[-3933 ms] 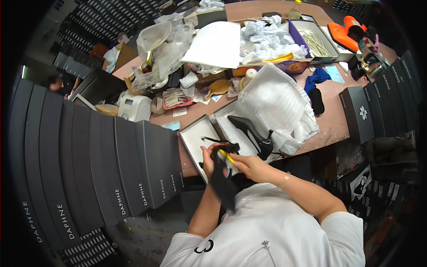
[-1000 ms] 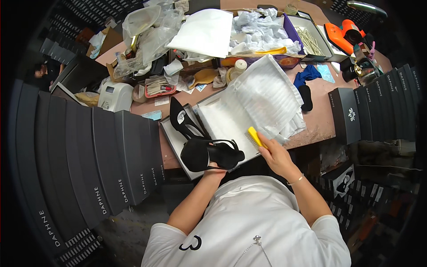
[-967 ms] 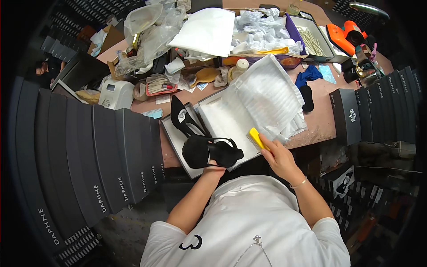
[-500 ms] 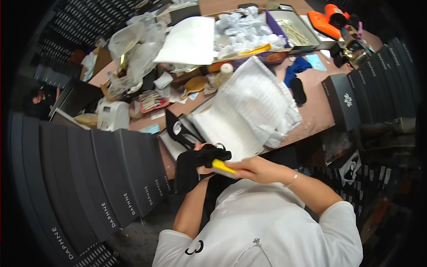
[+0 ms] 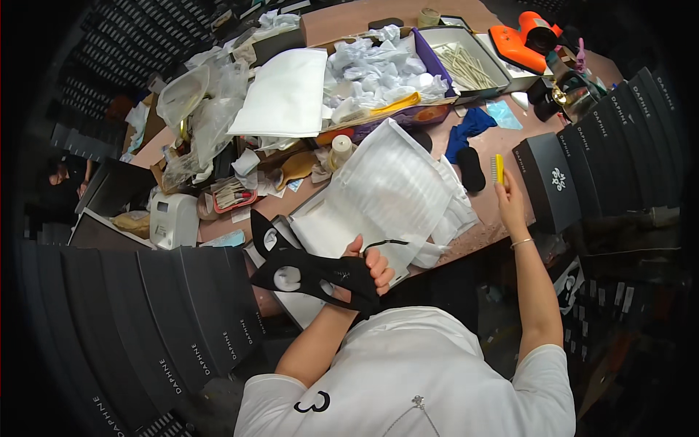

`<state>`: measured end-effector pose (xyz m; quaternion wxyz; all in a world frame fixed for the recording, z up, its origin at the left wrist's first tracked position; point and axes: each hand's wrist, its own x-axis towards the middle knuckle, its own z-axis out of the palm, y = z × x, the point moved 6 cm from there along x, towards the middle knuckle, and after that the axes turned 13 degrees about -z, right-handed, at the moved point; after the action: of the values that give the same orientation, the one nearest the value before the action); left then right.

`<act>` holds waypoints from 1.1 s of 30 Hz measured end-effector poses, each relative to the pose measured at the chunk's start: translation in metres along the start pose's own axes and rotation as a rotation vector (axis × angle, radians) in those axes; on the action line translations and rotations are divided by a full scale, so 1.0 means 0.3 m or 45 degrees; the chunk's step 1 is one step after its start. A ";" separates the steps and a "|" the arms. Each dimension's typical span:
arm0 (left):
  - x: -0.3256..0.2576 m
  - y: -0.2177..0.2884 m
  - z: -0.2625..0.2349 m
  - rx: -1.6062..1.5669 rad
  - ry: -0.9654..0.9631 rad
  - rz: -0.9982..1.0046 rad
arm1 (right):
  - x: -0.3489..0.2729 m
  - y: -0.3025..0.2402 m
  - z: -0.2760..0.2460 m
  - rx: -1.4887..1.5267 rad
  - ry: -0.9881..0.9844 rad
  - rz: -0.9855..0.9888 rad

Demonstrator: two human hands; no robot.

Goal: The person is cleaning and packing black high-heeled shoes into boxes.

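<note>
My left hand (image 5: 375,268) is closed around a black strappy shoe (image 5: 309,268), held over the near edge of the table. White stuffing shows in the shoe's opening, and a thin black strap sticks out past my fingers. Another black pointed shoe (image 5: 258,231) lies behind it, partly hidden. Out to the right, my right hand (image 5: 511,198) grips a yellow brush (image 5: 497,169) upright, beside a black oblong pad (image 5: 472,170). Between the hands lies a shoebox lined with white paper (image 5: 320,227), a white translucent wrapping sheet (image 5: 386,186) spread over it.
Dark shoeboxes stand stacked at left (image 5: 138,313) and right (image 5: 557,182). Toward the back are a purple-edged box of crumpled tissue (image 5: 382,62), a tray of thin sticks (image 5: 466,65), an orange heat-gun-like tool (image 5: 520,45), a blue cloth (image 5: 466,132) and a white device (image 5: 173,218).
My right hand has carried the yellow brush away from the shoe, far to the right and up. My left hand has turned the shoe so its opening shows.
</note>
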<state>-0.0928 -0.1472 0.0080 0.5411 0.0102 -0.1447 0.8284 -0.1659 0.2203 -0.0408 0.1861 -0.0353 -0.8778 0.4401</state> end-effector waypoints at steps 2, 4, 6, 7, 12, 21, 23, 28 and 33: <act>0.048 -0.025 0.001 0.034 -0.125 -0.109 | 0.080 0.085 0.029 -0.175 -0.123 0.085; 0.090 -0.038 -0.001 0.061 -0.143 -0.125 | 0.116 0.086 0.066 -0.403 -0.229 -0.064; 0.110 -0.038 -0.015 0.090 -0.168 -0.107 | 0.132 -0.188 0.140 -0.191 -0.290 -0.339; 0.119 -0.035 -0.031 0.069 -0.025 -0.096 | 0.111 -0.340 0.178 0.124 -0.521 -0.353; 0.056 -0.122 -0.208 -0.343 0.928 0.183 | -0.208 -0.974 0.274 0.257 -1.331 -1.112; -0.246 -0.150 -0.101 0.401 1.108 -0.042 | -0.215 -0.816 0.295 0.574 -0.637 -0.196; -0.283 -0.063 0.069 1.794 1.579 0.432 | -0.211 -0.811 0.286 0.498 -0.604 -0.137; -0.089 -0.090 0.221 3.148 1.433 0.438 | -0.257 -0.930 0.332 0.449 -0.603 -0.374; -0.046 0.007 0.241 2.560 1.262 -0.180 | -0.224 -0.924 0.312 0.603 -0.833 -0.251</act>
<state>-0.0990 -0.1783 0.0744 0.3306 0.1198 0.8216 0.4487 -0.1088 -0.0349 0.1062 -0.0585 0.2346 -0.7642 0.5980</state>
